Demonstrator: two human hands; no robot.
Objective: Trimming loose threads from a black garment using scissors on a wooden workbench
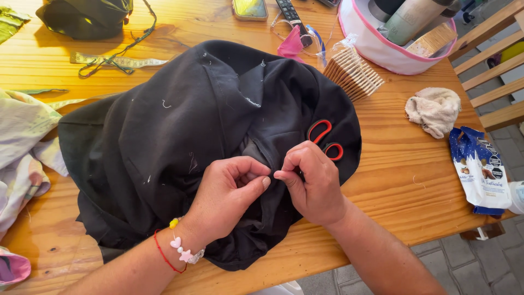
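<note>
Black garment point(164, 142) — spread mid-table point(404, 180), patterned cloth at far left point(22, 136). Left hand point(229, 196) and right hand point(314, 186) pinched on a near seam, fingertips almost touching — unpicking or hand-stitching, likely. Red-handled scissors point(325, 139) just beyond, right. Calls for small, steady pulls.

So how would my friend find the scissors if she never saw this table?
Start at the big black cloth spread over the wooden table. Look at its right edge, just above the person's right hand, which pinches the cloth beside the left hand. The red-handled scissors lie there, their two red loops the only bright red thing on the dark fabric.
</note>
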